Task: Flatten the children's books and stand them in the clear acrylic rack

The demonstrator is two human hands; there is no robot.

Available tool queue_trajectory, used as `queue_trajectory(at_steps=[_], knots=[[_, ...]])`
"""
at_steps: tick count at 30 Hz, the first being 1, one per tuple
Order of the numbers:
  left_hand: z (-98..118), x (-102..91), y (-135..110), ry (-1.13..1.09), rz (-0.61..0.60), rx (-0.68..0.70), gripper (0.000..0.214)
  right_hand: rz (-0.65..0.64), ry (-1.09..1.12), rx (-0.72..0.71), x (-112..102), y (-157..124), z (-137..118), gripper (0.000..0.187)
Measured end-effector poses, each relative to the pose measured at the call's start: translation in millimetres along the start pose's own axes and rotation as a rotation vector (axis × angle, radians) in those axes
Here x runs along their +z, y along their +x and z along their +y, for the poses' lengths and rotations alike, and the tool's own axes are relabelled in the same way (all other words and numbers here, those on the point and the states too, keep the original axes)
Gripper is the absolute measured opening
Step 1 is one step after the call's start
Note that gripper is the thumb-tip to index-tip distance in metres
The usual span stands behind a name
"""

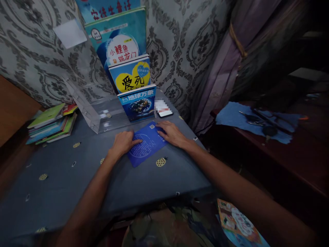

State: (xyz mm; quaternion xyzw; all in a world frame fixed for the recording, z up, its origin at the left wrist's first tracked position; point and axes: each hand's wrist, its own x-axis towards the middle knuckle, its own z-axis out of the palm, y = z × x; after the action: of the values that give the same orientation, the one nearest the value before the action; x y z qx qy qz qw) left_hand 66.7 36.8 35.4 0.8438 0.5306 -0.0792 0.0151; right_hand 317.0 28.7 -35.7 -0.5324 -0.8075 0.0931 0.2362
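Observation:
A thin blue book (144,145) lies flat and at a slant on the table, its face printed with small white text inside a circle and a square code near the far corner. At its left edge is my left hand (123,141), fingers curled and thumb stretched over the cover. My right hand (171,133) holds the opposite edge, fingertips near the code. Just beyond, a clear acrylic rack (95,118) carries upright books in steps, with an Earth-picture book (138,104) in front and a blue-and-yellow book (132,75) behind it.
A pile of books (52,125) sits left on the grey pineapple-print tablecloth (69,185). Beside the rack lies a phone (165,113). A blue cloth (239,120) with glasses and small items covers part of the dark red surface at right. Another colourful book (239,221) shows below the table edge.

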Motion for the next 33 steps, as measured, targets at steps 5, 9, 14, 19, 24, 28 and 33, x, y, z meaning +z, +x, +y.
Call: queue_trajectory(at_steps=[5,9,14,19,24,28,33], knots=[[2,-5.7,-5,0.022,0.025,0.015,0.043,-0.012,-0.105,0.037,0,1,-6,0.032],[9,-9.9,-10,-0.153,-0.133,0.147,0.039,-0.014,-0.192,0.080,-3,0,-13,0.029],[20,-5.1,-11,-0.547,-0.513,0.368,0.045,0.007,-0.246,0.128,-7,-2,-16,0.029],[26,8.9,-10,-0.493,-0.246,0.382,0.039,0.058,-0.291,0.158,0,-3,-17,0.029],[35,25.7,-8,-0.334,0.088,0.287,0.024,0.050,-0.325,0.172,9,-3,-25,0.034],[40,39.8,-6,-0.240,0.293,0.256,0.025,0.033,-0.333,0.153,9,-5,-33,0.037],[38,54.6,0,-0.265,0.340,0.180,0.044,0.049,-0.352,0.097,13,-8,-40,0.040]])
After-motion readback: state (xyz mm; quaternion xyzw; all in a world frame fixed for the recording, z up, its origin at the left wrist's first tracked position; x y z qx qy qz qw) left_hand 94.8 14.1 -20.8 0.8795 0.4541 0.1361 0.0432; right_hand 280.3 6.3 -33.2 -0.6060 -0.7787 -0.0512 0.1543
